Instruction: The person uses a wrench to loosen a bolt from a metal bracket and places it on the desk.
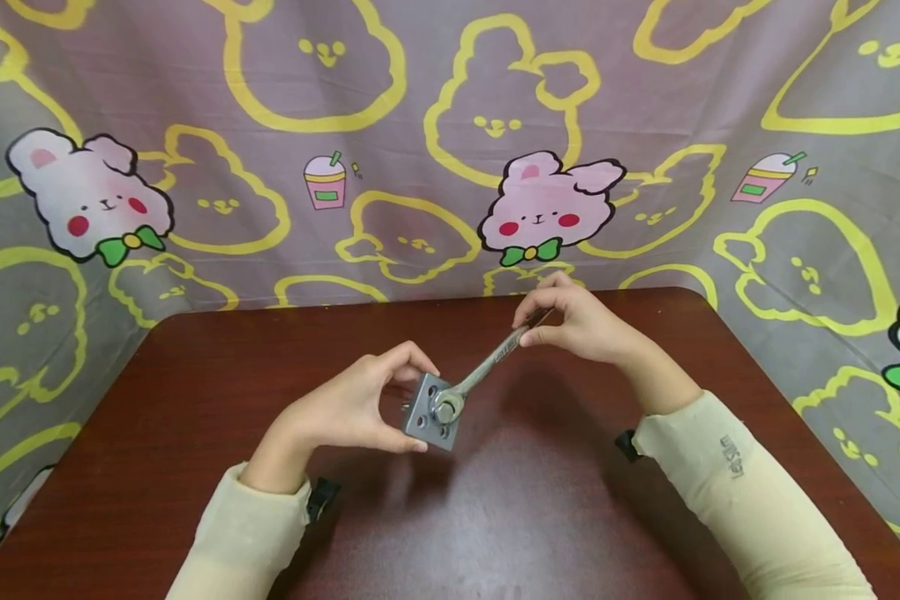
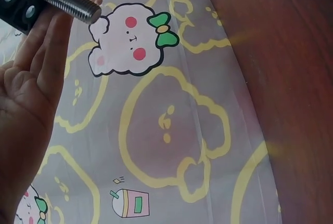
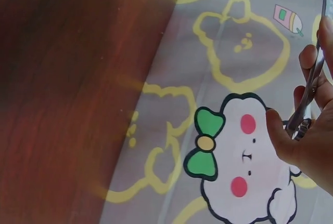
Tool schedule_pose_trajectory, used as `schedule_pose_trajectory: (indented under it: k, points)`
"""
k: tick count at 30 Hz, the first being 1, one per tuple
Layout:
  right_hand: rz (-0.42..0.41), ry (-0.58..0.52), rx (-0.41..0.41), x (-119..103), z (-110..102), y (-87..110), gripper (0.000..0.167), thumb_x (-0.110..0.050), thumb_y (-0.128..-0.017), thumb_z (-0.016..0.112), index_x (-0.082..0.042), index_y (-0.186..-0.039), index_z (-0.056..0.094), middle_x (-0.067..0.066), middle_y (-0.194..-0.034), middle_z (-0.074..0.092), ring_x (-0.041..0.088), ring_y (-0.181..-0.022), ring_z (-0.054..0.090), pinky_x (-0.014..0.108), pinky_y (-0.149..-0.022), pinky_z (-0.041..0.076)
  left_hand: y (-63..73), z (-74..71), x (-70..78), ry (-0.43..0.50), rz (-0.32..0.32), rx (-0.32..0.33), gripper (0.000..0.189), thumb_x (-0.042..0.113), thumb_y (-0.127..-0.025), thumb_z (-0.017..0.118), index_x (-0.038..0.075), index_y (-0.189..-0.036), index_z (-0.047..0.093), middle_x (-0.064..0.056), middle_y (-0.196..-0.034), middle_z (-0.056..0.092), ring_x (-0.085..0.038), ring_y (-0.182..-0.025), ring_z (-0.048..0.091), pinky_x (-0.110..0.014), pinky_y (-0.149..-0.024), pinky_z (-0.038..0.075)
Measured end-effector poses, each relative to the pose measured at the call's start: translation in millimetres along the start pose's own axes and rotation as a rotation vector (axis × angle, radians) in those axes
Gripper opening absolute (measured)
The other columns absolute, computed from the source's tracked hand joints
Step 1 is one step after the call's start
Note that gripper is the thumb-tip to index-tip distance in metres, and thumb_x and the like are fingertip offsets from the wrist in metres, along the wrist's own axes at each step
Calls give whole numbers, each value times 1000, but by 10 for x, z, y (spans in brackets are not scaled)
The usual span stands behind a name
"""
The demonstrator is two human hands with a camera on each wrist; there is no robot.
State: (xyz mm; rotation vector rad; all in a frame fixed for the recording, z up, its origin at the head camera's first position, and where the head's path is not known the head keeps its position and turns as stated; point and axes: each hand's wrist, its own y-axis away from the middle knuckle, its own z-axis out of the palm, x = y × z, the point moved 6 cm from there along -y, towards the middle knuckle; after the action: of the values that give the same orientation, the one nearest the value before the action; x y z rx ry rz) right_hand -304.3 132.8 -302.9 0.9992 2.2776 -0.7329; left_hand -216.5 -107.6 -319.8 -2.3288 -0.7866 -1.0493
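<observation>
The left hand (image 1: 356,404) is gripping a gray metal plate (image 1: 425,406), fingers and thumb clamping 2 opposite edges. Right of those fingers, a bolt (image 1: 443,412) is running through it, its thread projecting palm-side. A ring wrench (image 1: 495,358) is encircling the bolt's head and slanting up to the right hand (image 1: 581,325), whose fingers are pinching its far end above the tabletop (image 1: 510,525).

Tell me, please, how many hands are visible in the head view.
2: the left hand, left of centre, grips the metal block; the right hand, right of centre, pinches the wrench.
</observation>
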Motion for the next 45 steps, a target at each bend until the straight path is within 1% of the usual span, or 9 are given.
schedule_pose_trajectory:
  k: [5, 10, 17, 25, 30, 33, 35, 40, 45]
  points:
    - [-12, 9, -17, -66, -11, -17, 20, -8, -75, 84, -16, -90, 74, 6, -100, 50, 17, -106, 41, 36, -83, 45, -5, 45, -26, 6, -11, -37, 64, 12, -69, 89, 12, -119, 48, 1, -105, 75, -8, -92, 71, -28, -89, 57]
    - [-17, 2, -28, -89, -7, -18, 19, -8, -75, 83, -16, -90, 74, 6, -101, 48, 17, -107, 39, 37, -83, 44, -4, 72, -35, 26, -17, -54, 64, 11, -69, 89, 11, -118, 48, 0, -106, 75, -9, -94, 71, -28, -90, 57]
    - [10, 8, 2, -29, -64, 23, 18, -8, -76, 83, -15, -91, 75, 7, -104, 47, 17, -109, 39, 38, -86, 44, 2, 54, -45, 9, -27, -19, 65, 12, -70, 88, 14, -121, 47, 2, -108, 75, -9, -96, 69, -28, -92, 55]
    - [40, 70, 103, 41, -252, 119, 15, -12, -78, 82, -15, -92, 76, 6, -102, 52, 15, -105, 39, 32, -79, 43, 17, 36, -49, 9, -12, 19, 67, 11, -70, 88, 14, -122, 46, 1, -109, 74, -10, -97, 69, -30, -93, 56]
    - [67, 45, 196, 135, -283, 259, 15, -8, -80, 80, -10, -94, 75, 5, -95, 62, 11, -100, 40, 26, -77, 41, 41, -27, -49, -39, -21, 107, 70, 11, -69, 90, 16, -123, 46, 4, -108, 75, -8, -95, 69, -29, -91, 55]
    - [142, -19, 232, 216, -228, 370, 15, -8, -83, 78, -6, -98, 73, 2, -93, 64, 8, -98, 42, 20, -74, 45, 51, -86, -37, -65, -8, 179, 71, 8, -68, 90, 15, -123, 46, 3, -108, 75, -8, -95, 69, -28, -90, 55]
    - [198, -75, 250, 263, -172, 442, 16, -9, -85, 76, -4, -100, 72, -1, -91, 66, 7, -96, 48, 18, -72, 48, 57, -132, -23, -86, 5, 231, 71, 7, -67, 89, 13, -123, 46, 1, -109, 74, -8, -96, 69, -28, -90, 53]
    - [314, -220, 291, 309, -8, 608, 19, -11, -89, 73, 0, -103, 68, -6, -86, 70, 10, -81, 58, 21, -69, 50, 77, -238, 14, -140, 31, 366, 72, 6, -66, 90, 11, -124, 46, 0, -106, 74, -9, -93, 67, -28, -87, 51]
    - [393, -335, 306, 258, 192, 706, 22, -9, -89, 72, 4, -105, 65, -15, -80, 68, 10, -79, 54, 23, -67, 47, 81, -288, 43, -183, 87, 494, 75, 4, -65, 90, 6, -125, 45, -2, -109, 74, -11, -91, 67, -31, -84, 55]
